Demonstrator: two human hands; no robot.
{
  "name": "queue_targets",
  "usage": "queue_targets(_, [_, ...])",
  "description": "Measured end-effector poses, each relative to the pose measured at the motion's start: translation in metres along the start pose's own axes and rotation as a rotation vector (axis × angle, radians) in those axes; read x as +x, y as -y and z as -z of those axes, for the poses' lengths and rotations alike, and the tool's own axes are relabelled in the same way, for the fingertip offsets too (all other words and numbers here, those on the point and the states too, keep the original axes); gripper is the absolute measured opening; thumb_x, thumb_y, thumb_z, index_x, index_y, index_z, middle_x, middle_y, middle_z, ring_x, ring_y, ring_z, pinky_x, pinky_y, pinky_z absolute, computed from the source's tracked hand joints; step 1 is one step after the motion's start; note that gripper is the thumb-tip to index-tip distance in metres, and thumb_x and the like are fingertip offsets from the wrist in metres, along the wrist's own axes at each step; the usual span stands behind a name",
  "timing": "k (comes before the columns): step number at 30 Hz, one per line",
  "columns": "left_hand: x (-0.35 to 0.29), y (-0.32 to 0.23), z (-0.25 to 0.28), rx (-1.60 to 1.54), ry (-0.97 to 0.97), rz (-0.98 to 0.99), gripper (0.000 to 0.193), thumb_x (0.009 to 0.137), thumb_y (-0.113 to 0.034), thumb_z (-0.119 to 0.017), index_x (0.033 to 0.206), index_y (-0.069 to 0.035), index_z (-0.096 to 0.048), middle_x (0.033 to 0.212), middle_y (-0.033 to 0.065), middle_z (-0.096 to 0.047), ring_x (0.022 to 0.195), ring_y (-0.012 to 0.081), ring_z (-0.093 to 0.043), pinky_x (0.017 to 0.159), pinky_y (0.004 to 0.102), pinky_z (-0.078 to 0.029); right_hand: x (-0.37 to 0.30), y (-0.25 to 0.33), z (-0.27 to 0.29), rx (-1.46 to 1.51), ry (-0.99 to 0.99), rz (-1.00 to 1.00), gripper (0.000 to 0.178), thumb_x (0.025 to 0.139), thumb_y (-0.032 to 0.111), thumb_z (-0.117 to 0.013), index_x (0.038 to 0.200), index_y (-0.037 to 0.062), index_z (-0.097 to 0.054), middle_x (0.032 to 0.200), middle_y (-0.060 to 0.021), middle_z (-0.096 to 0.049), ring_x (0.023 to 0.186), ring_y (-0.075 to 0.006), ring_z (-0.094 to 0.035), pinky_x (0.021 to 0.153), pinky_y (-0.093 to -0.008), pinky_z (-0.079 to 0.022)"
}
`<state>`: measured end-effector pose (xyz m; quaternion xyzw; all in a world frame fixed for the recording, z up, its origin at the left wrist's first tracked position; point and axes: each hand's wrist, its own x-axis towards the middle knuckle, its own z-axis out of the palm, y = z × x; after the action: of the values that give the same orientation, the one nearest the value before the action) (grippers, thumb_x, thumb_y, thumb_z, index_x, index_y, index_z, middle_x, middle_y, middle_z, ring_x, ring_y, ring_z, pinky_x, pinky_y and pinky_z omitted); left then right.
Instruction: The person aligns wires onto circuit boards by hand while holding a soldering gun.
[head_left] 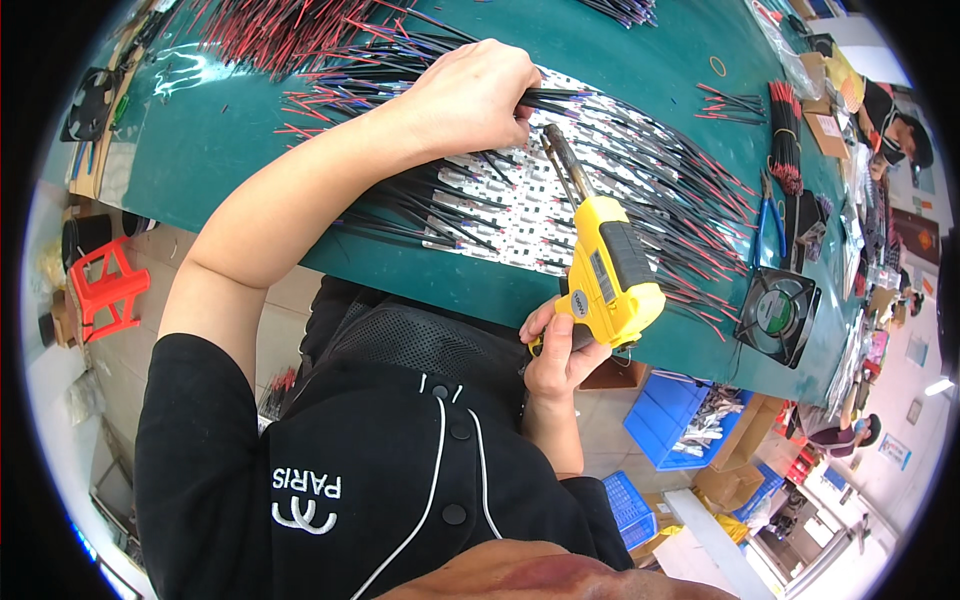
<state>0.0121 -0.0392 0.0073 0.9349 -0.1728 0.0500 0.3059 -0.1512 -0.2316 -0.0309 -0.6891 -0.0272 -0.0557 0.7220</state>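
Note:
My left hand (480,95) reaches over the white circuit board panel (525,215), its fingers closed on black wires (550,99) near the panel's far part. My right hand (562,355) grips the handle of a yellow soldering gun (605,262) at the near side of the table. The gun's dark tip points up and away, just below my left fingers; whether it touches a board I cannot tell. Many black wires with red and blue ends (690,215) fan out from both sides of the panel. My left fingertips are partly hidden.
A large pile of red and black wires (275,30) lies at the far left of the green table (480,290). On the right are a tied wire bundle (785,140), blue-handled pliers (769,225) and a black fan (778,316). Below the edge stands a blue bin (665,415). A red stool (105,290) is left.

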Motion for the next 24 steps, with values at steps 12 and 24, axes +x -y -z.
queue_targets(12, [-0.001,0.001,-0.002,0.008,-0.027,-0.012,0.014,0.061,-0.01,-0.063,0.067,0.003,-0.06,0.06,0.017,-0.057,0.062,0.0331,-0.058,0.061,0.0377,-0.045,-0.001,-0.003,-0.001,0.207,-0.032,0.053,0.048,0.087,0.007,-0.048,0.13,-0.0006,-0.027,0.067,-0.0076,-0.051,0.051,-0.0113,-0.047,0.044,-0.0223,-0.043])
queue_targets(24, [0.009,-0.013,0.075,-0.25,0.013,0.146,0.019,0.091,-0.017,-0.05,0.091,0.001,-0.045,0.075,0.0167,-0.048,0.07,0.0231,-0.047,0.065,0.0341,-0.039,-0.011,0.007,0.012,0.252,-0.105,0.008,0.066,0.086,0.034,-0.056,0.126,-0.0107,-0.028,0.058,-0.0056,-0.046,0.044,-0.0124,-0.044,0.04,-0.0233,-0.04])
